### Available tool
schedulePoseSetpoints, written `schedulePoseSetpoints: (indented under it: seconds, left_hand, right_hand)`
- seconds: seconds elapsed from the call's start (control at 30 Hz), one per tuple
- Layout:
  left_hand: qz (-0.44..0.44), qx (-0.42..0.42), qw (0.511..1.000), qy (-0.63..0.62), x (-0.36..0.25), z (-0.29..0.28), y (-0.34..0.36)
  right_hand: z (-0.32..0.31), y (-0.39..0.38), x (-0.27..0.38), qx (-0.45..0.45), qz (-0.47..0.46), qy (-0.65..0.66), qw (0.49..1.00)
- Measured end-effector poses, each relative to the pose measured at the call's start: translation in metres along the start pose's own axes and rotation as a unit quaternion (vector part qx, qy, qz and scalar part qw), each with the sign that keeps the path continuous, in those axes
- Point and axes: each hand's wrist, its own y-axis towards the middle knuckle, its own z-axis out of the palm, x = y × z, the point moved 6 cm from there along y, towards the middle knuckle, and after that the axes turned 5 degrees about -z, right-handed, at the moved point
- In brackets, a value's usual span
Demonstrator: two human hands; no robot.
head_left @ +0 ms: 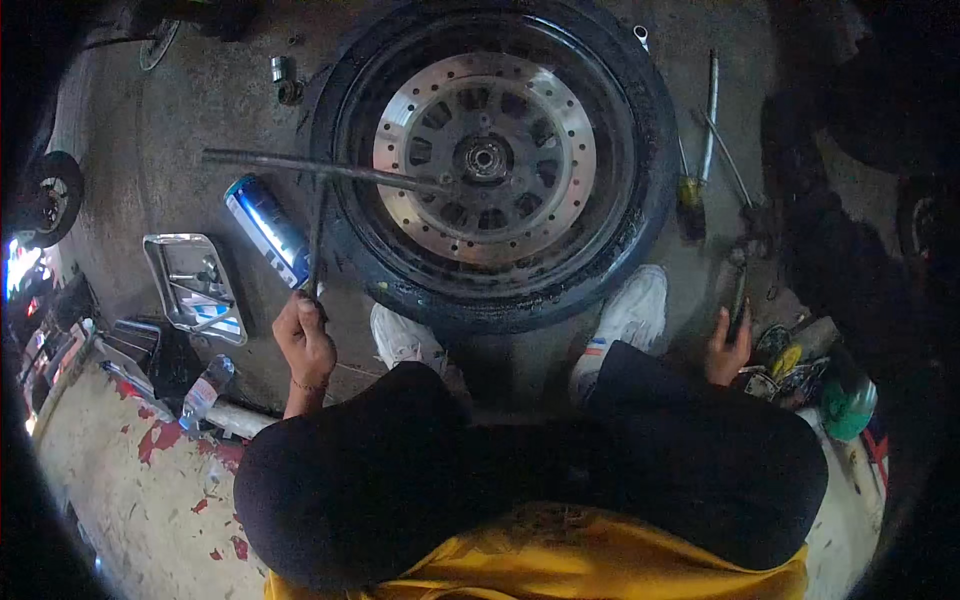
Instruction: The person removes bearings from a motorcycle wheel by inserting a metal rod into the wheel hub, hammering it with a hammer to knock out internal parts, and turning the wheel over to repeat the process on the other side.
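Wheel (485, 160) at twelve o'clock from the person (540, 560).
I see left hand (307, 338) at ten, grip closed on a T-bar (322, 170); right hand (728, 350) at two, grip wrapped round a dark tool (738, 285).

yellow shirt (560, 560), dark trousers (370, 470)
on my feed: white shoes (635, 310), a thin dark bracelet (309, 385) at the left wrist (308, 373).

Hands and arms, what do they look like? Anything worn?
Left hand: ungloved, with a thin dark bracelet at the wrist. Right hand: ungloved, no wristwear visible. No sleeves show; the forearms are mostly hidden.
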Motion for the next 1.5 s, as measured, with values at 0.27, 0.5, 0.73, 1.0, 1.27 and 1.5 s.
schedulePoseSetpoints:
  seconds: [0.27,0.5,0.73,1.0,1.27,1.5]
  left_hand:
    - [-0.016,-0.024,0.999,-0.013,-0.013,0.004,0.015]
    - [0.27,0.22,0.937,-0.015,-0.131,0.085,0.007]
    - [0.357,0.349,0.866,0.004,-0.177,0.157,-0.025]
    - [0.451,0.352,0.748,0.336,-0.108,0.192,-0.074]
    - [0.463,0.31,0.711,0.429,-0.118,0.188,-0.055]
    - [0.329,0.465,0.741,0.357,-0.264,0.098,0.002]
  right_hand:
    - [0.02,-0.046,-0.023,0.052,0.062,-0.176,0.981]
    - [-0.027,0.064,0.138,0.214,0.13,0.427,0.869]
    - [-0.04,0.089,0.215,0.382,0.115,0.331,0.855]
    - [-0.252,0.11,0.024,-0.081,0.187,0.252,0.946]
    - [-0.228,0.088,0.015,-0.187,0.239,0.352,0.885]
    - [-0.233,0.083,0.007,-0.193,0.29,0.362,0.865]
